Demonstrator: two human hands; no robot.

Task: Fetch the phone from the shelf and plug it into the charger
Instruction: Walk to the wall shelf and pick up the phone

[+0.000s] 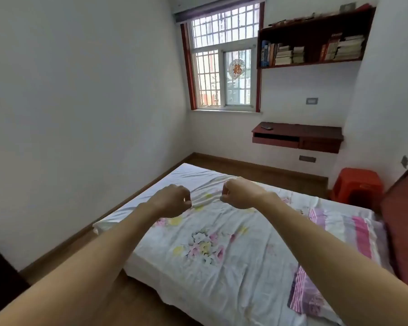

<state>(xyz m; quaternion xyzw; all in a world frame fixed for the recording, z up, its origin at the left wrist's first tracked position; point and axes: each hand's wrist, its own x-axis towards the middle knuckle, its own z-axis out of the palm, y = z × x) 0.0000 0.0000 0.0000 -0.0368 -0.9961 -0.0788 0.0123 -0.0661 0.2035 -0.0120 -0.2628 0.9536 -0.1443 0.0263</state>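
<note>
A dark flat phone (266, 126) lies on the left end of a low red-brown wall shelf (316, 132) across the room, under the window. My left hand (172, 201) and my right hand (238, 194) are held out over the bed, far from the shelf. Both have their fingers curled closed with nothing in them. No charger or cable can be made out; a wall socket (307, 158) sits below the shelf and a switch plate (311, 100) above it.
A bed with a floral sheet (222, 243) fills the middle, and wooden floor runs along its left side and far end. A red plastic stool (356, 187) stands at the right. A high bookshelf (311, 48) holds books. A dark headboard (403, 220) is at the right edge.
</note>
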